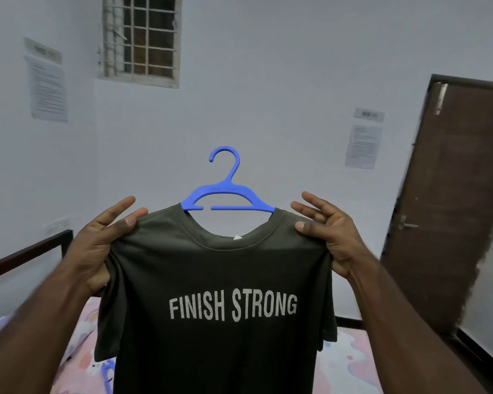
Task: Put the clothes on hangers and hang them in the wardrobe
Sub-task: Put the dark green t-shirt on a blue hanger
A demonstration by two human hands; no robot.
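A dark olive T-shirt (pixel 217 280) printed "FINISH STRONG" hangs in front of me on a blue plastic hanger (pixel 227 194), whose hook and upper bar stick out of the neck opening. My left hand (pixel 100 243) pinches the shirt's left shoulder between thumb and fingers. My right hand (pixel 328 234) pinches the right shoulder the same way, its other fingers spread. The hanger's arms are hidden inside the shirt. No wardrobe is in view.
Below the shirt lies a bed with a pink patterned sheet (pixel 350 362) and a dark frame (pixel 26 254). Another blue hanger (pixel 107 376) lies on the sheet at lower left. A brown door (pixel 450 200) stands at right. A barred window (pixel 141 38) is high on the wall.
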